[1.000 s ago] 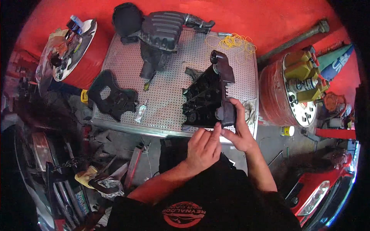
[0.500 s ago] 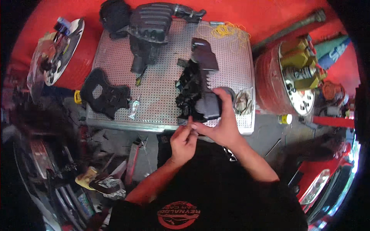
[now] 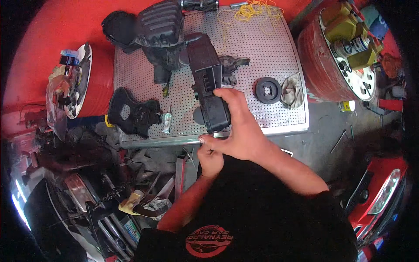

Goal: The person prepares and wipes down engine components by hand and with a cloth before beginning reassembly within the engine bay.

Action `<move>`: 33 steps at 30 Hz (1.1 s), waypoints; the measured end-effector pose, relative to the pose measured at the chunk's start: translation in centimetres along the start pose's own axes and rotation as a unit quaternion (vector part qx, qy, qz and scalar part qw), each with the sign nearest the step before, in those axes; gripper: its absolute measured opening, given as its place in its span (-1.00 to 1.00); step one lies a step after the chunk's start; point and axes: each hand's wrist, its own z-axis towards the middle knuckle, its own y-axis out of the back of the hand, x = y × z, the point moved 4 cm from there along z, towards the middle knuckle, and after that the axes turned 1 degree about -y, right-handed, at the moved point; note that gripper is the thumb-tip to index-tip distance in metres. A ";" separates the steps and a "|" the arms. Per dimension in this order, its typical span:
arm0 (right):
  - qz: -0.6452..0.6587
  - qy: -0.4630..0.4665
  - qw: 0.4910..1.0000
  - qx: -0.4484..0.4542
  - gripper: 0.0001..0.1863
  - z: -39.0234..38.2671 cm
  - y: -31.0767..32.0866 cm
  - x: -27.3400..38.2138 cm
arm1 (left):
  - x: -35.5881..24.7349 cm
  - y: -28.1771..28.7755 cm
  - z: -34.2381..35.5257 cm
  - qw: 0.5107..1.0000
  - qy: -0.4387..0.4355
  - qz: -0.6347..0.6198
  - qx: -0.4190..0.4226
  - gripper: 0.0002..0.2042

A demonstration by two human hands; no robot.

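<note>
My right hand (image 3: 244,126) grips a long black plastic housing (image 3: 207,78), its thumb stretched across the near end and its fingers along the right side. The housing stands tilted over the near middle of the perforated metal table (image 3: 244,122), its far end reaching toward a ribbed black air-box-like part (image 3: 161,26). Just below the near end, my left hand (image 3: 211,162) is curled, close to the right thumb. Its fingertips are partly hidden, and what they hold cannot be made out. Behind the housing lies a dark irregular part (image 3: 235,63).
Right of the housing lie a round black pulley (image 3: 267,91) and a crumpled cloth (image 3: 292,90). To its left are a small tube (image 3: 166,123) and a flat black cover (image 3: 131,113). Yellow cord (image 3: 255,11) lies at the back. Red drums (image 3: 318,61) flank the table, bearing bottles and parts.
The housing has turned in my right hand, so its open, intricate side no longer faces up. The left hand's extended finger has drawn back and curled. My view has shifted, and the pulley is uncovered.
</note>
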 end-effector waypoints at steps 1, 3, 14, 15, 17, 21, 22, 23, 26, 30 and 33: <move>-0.003 0.007 1.000 -0.002 0.07 0.0 0.1 -0.1 | -1.1 -0.5 0.1 0.999 0.034 -0.026 -0.015 -0.95; -0.016 0.010 1.000 -0.012 0.06 -0.2 0.4 -0.4 | 0.1 -1.5 0.0 0.996 0.051 -0.079 -0.005 -0.91; -0.091 -0.117 0.987 -0.063 0.13 -3.7 8.3 -4.0 | 11.0 -5.6 -1.8 0.992 0.084 0.049 0.082 -0.32; -0.099 -0.115 0.986 -0.071 0.13 -3.9 8.9 -4.2 | 12.1 -5.8 -1.7 0.991 0.092 0.056 0.081 -0.31; -0.102 -0.101 0.987 -0.074 0.14 -4.1 9.4 -4.8 | 14.6 -5.7 -1.7 0.996 0.078 0.034 0.038 -0.32; -0.100 -0.084 0.989 -0.064 0.16 -3.3 9.0 -5.3 | 20.4 -5.7 -2.0 0.993 0.098 0.068 0.005 -0.28; -0.102 -0.085 0.989 -0.067 0.16 -3.1 8.9 -5.2 | 21.3 -5.7 -2.0 0.991 0.112 0.068 0.008 -0.27; -0.100 -0.088 0.989 -0.064 0.18 -3.0 8.7 -5.1 | 22.2 -5.8 -2.2 0.989 0.136 0.052 0.012 -0.27; -0.083 -0.097 0.990 -0.064 0.21 -2.9 8.5 -4.9 | 24.0 -6.1 -2.3 0.983 0.181 0.022 0.035 -0.25; -0.080 -0.117 0.987 -0.080 0.26 -3.5 9.7 -5.9 | 25.4 -5.9 -2.1 0.982 0.158 0.091 0.042 -0.22; -0.087 -0.137 0.982 -0.096 0.29 -4.0 10.5 -6.4 | 24.6 -5.7 -0.3 0.965 0.210 0.116 0.105 -0.20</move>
